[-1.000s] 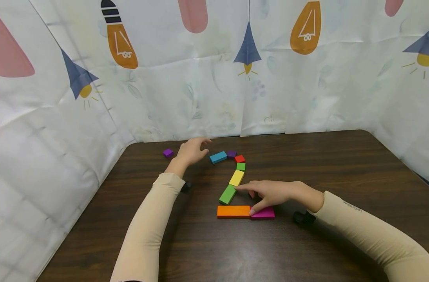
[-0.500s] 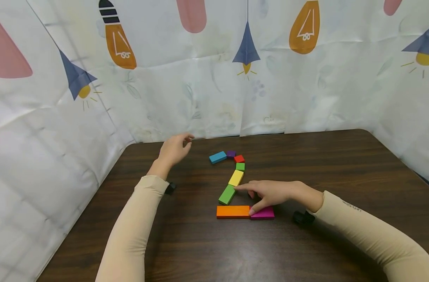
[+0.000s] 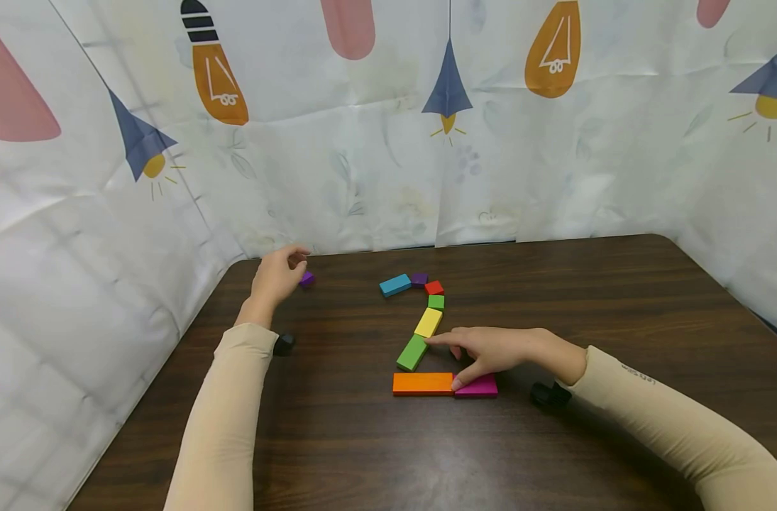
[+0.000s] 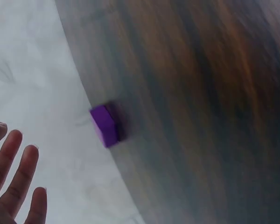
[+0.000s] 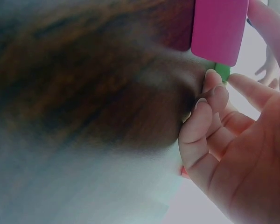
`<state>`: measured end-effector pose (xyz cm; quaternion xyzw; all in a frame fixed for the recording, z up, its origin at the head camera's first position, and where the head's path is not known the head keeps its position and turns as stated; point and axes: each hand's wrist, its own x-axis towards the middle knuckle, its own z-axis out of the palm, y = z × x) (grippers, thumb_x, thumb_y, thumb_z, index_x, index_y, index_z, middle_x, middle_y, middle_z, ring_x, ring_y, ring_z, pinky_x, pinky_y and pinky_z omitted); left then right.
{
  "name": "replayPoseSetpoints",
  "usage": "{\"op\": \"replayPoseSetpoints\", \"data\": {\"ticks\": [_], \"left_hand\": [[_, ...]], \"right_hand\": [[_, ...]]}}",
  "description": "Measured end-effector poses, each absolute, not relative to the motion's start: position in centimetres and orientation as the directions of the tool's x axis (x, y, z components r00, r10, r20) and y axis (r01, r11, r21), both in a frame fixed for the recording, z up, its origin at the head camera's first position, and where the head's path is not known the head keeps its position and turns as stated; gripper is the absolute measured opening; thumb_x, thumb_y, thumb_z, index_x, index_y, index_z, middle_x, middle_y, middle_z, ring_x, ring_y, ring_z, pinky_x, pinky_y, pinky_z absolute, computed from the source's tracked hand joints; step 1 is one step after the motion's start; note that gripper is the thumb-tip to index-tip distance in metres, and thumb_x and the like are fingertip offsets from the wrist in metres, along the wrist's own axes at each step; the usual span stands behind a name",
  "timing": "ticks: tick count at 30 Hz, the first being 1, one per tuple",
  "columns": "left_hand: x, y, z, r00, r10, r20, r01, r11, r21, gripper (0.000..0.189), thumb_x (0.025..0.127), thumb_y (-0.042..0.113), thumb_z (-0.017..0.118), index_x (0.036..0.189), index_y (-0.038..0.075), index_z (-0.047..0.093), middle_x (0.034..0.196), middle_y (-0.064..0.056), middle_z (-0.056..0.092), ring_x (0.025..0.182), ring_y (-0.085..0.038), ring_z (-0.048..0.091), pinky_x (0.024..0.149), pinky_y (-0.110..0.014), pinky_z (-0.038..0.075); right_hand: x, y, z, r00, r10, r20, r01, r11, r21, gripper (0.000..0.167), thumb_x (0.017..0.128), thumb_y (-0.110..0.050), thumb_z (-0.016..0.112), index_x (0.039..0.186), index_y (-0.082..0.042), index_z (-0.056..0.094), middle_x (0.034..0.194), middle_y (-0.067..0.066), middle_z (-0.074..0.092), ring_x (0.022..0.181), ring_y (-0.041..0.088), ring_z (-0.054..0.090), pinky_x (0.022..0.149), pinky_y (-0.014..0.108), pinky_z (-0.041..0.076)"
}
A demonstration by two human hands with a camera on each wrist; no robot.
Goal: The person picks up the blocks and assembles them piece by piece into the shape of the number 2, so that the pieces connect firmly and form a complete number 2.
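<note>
At the back left of the table, my left hand [image 3: 278,277] hovers beside a small purple block [image 3: 307,279], partly covering it in the head view. In the left wrist view its fingers are spread, apart from the purple block [image 4: 105,126]. My right hand [image 3: 490,350] rests at the block row: the straight index finger touches the long green block [image 3: 413,353], and the thumb lies at the joint of the orange block [image 3: 423,384] and the magenta block [image 3: 477,386]. Its other fingers are bent under the palm.
Beyond the green block curve a yellow block [image 3: 428,322], a small green block [image 3: 436,302], a red block [image 3: 434,288], a dark purple block [image 3: 419,279] and a blue block [image 3: 396,285]. A patterned white curtain [image 3: 362,177] hangs behind the dark wooden table [image 3: 586,298].
My left hand has moved left, passing over the purple block and hiding it half a second ago; it now shows to the hand's right. My right hand and the block row have stayed put.
</note>
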<state>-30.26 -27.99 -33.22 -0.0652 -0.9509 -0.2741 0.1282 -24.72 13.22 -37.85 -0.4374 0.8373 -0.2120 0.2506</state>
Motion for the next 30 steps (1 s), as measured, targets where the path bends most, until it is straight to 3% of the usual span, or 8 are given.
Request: {"op": "replayPoseSetpoints", "data": {"ticks": [10, 17, 20, 26, 30], "left_hand": [[-30.6, -29.8, -34.8, -0.980, 0.012, 0.200, 0.133, 0.785, 0.605, 0.040, 0.101, 0.011, 0.058, 0.137, -0.005, 0.059, 0.133, -0.028, 0.061, 0.120, -0.046, 0.056, 0.099, -0.057, 0.045], [-31.5, -29.8, -35.4, -0.999, -0.034, 0.023, -0.010, 0.745, 0.667, 0.054, 0.103, 0.012, 0.061, 0.150, -0.006, 0.043, 0.150, -0.031, 0.044, 0.142, -0.051, 0.033, 0.113, -0.059, 0.032], [-31.6, -29.6, -35.5, -0.996, -0.084, -0.032, -0.082, 0.693, 0.716, 0.058, 0.102, 0.011, 0.062, 0.153, -0.005, 0.039, 0.153, -0.031, 0.040, 0.142, -0.051, 0.033, 0.113, -0.058, 0.032], [-31.9, -29.6, -36.5, -0.969, -0.216, -0.117, -0.207, 0.463, 0.862, 0.063, 0.099, 0.004, 0.065, 0.155, -0.004, 0.037, 0.156, -0.029, 0.037, 0.143, -0.046, 0.034, 0.117, -0.054, 0.028], [-32.1, -29.1, -36.9, -0.961, -0.255, -0.110, -0.214, 0.429, 0.878, 0.063, 0.097, 0.002, 0.067, 0.153, -0.005, 0.040, 0.156, -0.028, 0.038, 0.143, -0.045, 0.036, 0.117, -0.051, 0.030]], "right_hand": [[-24.1, 13.1, -36.9, -0.504, -0.827, -0.250, -0.616, 0.547, -0.567, 0.083, 0.091, -0.042, 0.078, 0.159, -0.015, 0.039, 0.101, -0.004, 0.049, 0.089, 0.013, 0.048, 0.075, 0.030, 0.040], [-24.1, 13.1, -36.9, -0.498, -0.833, -0.239, -0.624, 0.536, -0.569, 0.082, 0.092, -0.043, 0.077, 0.159, -0.015, 0.039, 0.100, -0.004, 0.048, 0.088, 0.012, 0.047, 0.075, 0.029, 0.040], [-24.3, 13.2, -37.0, -0.486, -0.844, -0.227, -0.627, 0.518, -0.582, 0.082, 0.092, -0.046, 0.076, 0.159, -0.016, 0.039, 0.100, -0.003, 0.048, 0.087, 0.013, 0.048, 0.075, 0.030, 0.040], [-25.4, 13.7, -38.7, -0.428, -0.889, -0.164, -0.676, 0.435, -0.594, 0.084, 0.093, -0.053, 0.071, 0.161, -0.021, 0.035, 0.103, -0.003, 0.049, 0.087, 0.012, 0.047, 0.072, 0.030, 0.040], [-25.1, 13.6, -37.9, -0.442, -0.878, -0.186, -0.644, 0.455, -0.615, 0.084, 0.092, -0.053, 0.073, 0.161, -0.022, 0.036, 0.103, -0.003, 0.050, 0.089, 0.013, 0.048, 0.074, 0.031, 0.041]]}}
